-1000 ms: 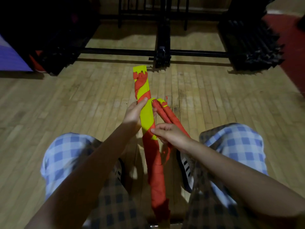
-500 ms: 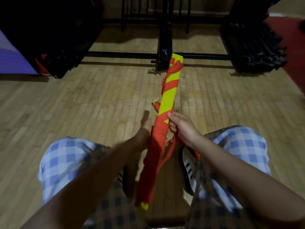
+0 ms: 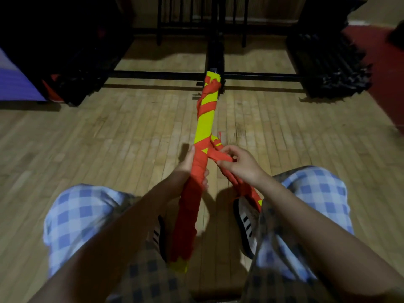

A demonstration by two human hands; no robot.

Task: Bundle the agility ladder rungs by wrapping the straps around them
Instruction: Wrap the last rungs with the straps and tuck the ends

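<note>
Rung bundle (image 3: 204,125) in left hand (image 3: 189,166) fingers, strap (image 3: 218,155) pinched by right hand (image 3: 239,164)

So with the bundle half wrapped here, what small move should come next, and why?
Probably carry the strap tail pinched in the right hand across the front of the bundle of rungs for another turn, pulled snug. The left hand grips the wrapped lower part, steadying it, while yellow rung shows bare just above the last turn and only loose spirals cover the far end.
</note>
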